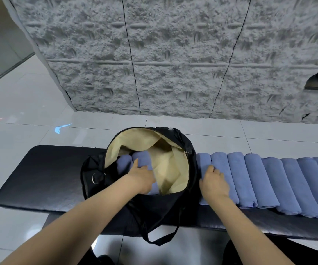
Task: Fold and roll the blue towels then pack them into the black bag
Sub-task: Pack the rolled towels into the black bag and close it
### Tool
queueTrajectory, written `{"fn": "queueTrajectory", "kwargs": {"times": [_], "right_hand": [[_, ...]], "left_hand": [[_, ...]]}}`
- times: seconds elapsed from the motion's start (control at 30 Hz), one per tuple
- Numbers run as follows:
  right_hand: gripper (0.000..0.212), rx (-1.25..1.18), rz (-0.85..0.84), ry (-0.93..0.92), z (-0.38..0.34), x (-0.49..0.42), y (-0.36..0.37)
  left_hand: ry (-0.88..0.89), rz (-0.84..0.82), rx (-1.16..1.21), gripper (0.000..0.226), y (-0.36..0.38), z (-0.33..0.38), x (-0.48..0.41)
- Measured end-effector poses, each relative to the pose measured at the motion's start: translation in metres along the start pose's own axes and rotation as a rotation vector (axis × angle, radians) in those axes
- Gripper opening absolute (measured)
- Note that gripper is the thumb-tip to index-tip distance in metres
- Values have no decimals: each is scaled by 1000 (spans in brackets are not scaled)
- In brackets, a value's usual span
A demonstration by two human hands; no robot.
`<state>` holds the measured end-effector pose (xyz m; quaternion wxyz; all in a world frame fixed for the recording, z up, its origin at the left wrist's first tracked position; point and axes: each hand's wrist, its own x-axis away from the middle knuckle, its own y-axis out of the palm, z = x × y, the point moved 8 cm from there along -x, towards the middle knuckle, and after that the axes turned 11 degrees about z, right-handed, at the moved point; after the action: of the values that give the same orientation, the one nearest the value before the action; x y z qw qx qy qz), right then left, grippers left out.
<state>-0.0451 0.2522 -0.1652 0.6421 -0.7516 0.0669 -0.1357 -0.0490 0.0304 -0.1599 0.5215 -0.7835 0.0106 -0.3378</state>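
- Right hand [214, 181] covers the nearest roll [204, 161], just right of our bag [154, 207]; we cannot tell its grip.
- Roll runs away from us.
- Left hand [142, 175] presses flat inside bag.
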Motion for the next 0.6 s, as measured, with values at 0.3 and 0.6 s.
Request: {"fn": "queueTrajectory", "kwargs": {"times": [0.3,0.6], "right_hand": [[54,-331,-18,93,2,-1,4],[53,-1025,83,206,16,4,-71]], "left_hand": [[38,-22,94,42,-7,4,10],[-226,356,1109,32,-53,-11,17]]}}
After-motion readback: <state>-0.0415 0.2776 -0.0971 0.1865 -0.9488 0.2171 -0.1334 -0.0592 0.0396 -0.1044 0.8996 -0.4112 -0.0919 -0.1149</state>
